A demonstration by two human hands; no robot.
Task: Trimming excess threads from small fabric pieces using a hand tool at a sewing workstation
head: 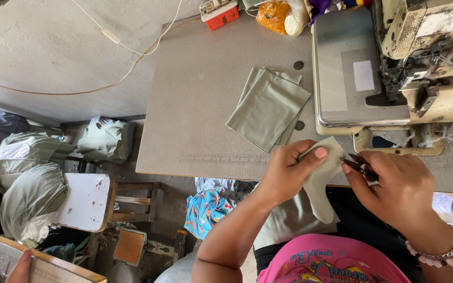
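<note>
Pale green fabric piece (321, 173) pinched taut in left hand (287, 170) just before the sewing machine (394, 63), edge presented to small snips (357, 165) gripped in right hand (399, 191); cut stack (268, 107) beside machine for reach

We see a person in a bright pink top (331, 262) with colourful lettering printed across the chest. Both arms are bare from the upper arm down, with no sleeves showing. On the right wrist sits a bracelet (441, 255) of pale pink and white beads. Dark trousers (373, 225) cover the lap.
</note>
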